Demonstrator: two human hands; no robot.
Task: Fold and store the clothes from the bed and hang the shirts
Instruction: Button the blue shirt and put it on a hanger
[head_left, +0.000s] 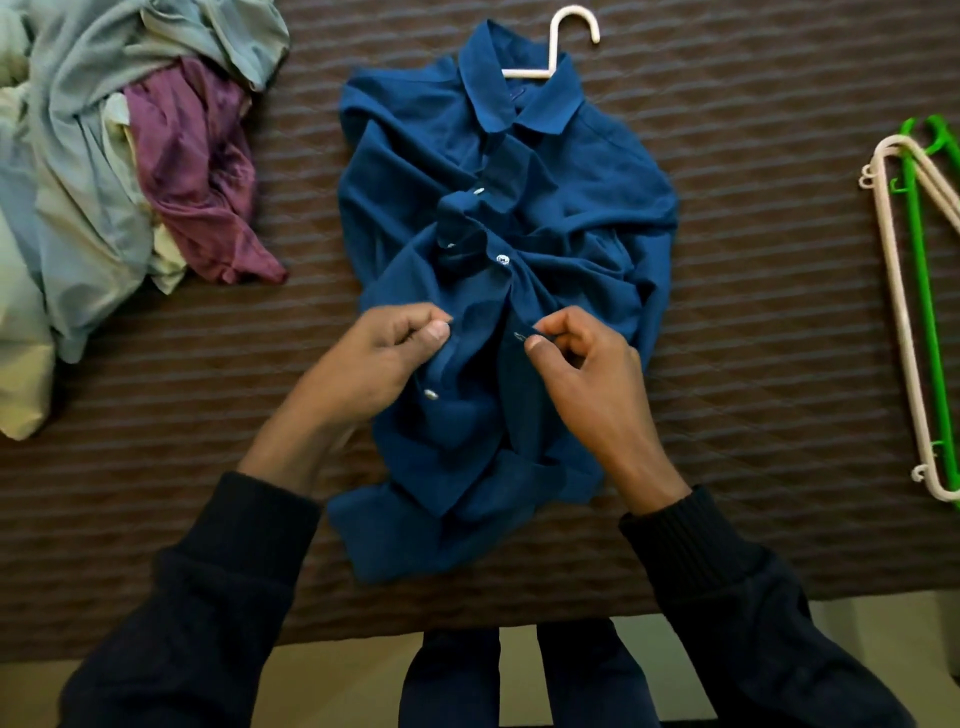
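Buttoning a blue shirt that lies front-up in the middle of the bed, a white hanger already tucked inside its collar.

Both hands work the placket just near of the shirt's middle: the left hand pinches the button-side edge between thumb and curled fingers, and the right hand pinches the buttonhole edge facing it, the two held slightly apart so the strips can be drawn together. One button is exposed near the left hand, and others show farther up; the cloth is bunched, likely from being pulled toward the person. Closing the front probably keeps the shirt from slipping off the hanger. A heap of unfolded clothes waits at the far left, and spare white and green hangers lie at the right edge.
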